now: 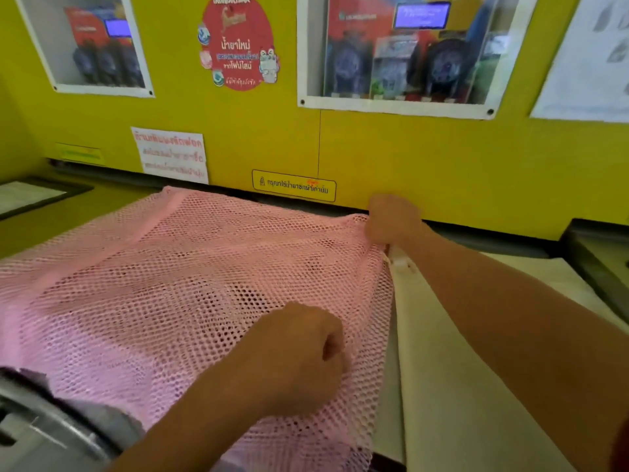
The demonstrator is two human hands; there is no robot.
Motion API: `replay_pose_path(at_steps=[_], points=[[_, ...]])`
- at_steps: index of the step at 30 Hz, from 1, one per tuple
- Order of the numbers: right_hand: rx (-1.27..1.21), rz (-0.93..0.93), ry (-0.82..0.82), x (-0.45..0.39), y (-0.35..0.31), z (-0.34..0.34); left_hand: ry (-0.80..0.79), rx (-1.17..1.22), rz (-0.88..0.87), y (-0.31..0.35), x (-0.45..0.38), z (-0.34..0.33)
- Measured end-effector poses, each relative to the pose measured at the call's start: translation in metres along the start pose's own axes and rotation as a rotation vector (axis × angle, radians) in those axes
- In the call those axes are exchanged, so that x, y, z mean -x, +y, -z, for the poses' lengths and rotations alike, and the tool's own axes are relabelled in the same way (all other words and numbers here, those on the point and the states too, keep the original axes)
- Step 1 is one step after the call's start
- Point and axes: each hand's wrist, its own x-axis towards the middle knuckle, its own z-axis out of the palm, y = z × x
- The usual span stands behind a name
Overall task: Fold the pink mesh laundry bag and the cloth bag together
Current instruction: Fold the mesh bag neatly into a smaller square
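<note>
The pink mesh laundry bag point(163, 281) lies spread flat over the yellow machine top, reaching from the far wall to the near edge. A cream cloth bag point(439, 362) lies along its right side, partly under the mesh edge. My right hand point(391, 219) is at the far right corner of the mesh, fingers pinched on the mesh edge where it meets the cloth bag. My left hand point(303, 352) rests on the mesh near its right edge, fingers curled and pinching the mesh.
A yellow wall point(391, 155) with stickers and windowed panels rises just behind the bags. A grey round washer door point(51, 427) sits at the lower left. Dark trays or lids lie at the far left point(30, 195) and far right point(602, 253).
</note>
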Motion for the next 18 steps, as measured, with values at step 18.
replay_pose_path(at_steps=[18], points=[[-0.155,0.316,-0.346,0.037,0.029,0.024,0.004,-0.141,0.127,0.041,-0.005,-0.018]])
